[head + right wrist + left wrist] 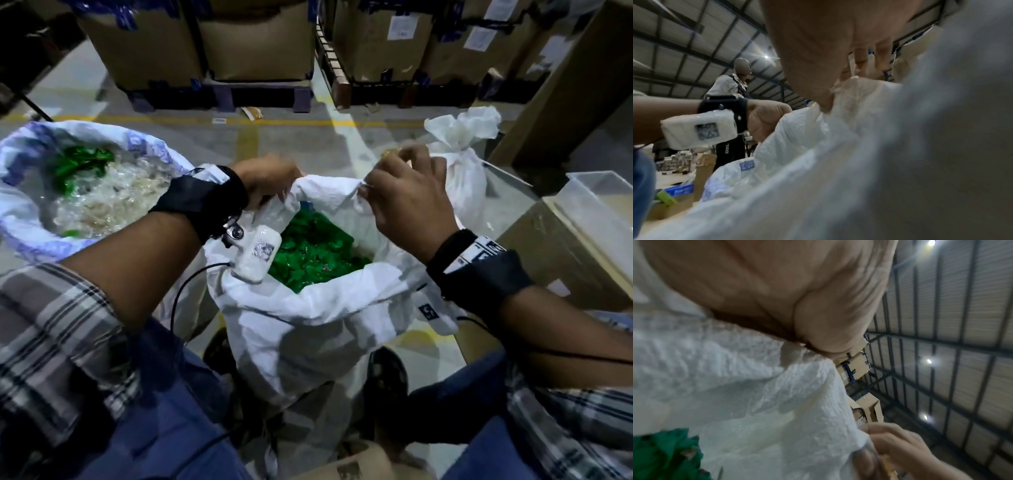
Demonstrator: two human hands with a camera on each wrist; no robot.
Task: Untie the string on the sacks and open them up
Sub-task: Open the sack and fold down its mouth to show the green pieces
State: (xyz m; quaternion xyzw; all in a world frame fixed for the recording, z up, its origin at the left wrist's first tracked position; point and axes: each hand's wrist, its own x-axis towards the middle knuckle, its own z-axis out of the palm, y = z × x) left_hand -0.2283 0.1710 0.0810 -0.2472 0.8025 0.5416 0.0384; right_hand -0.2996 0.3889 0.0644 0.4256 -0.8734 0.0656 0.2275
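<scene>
A warehouse: tall brown cardboard cartons strapped with blue tape stand on dark pallets, yellow lines mark the grey concrete floor, and a ribbed metal roof carries ceiling lamps.

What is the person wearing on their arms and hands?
Bare hands, no gloves. The left hand and right hand each have a black wrist strap with a white printed tag. A white camera box with a square code and black cable hangs under the left wrist. Plaid sleeves, pushed up.

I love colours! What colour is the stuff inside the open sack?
Green stuff fills the white sack; head view shows it best.
</scene>
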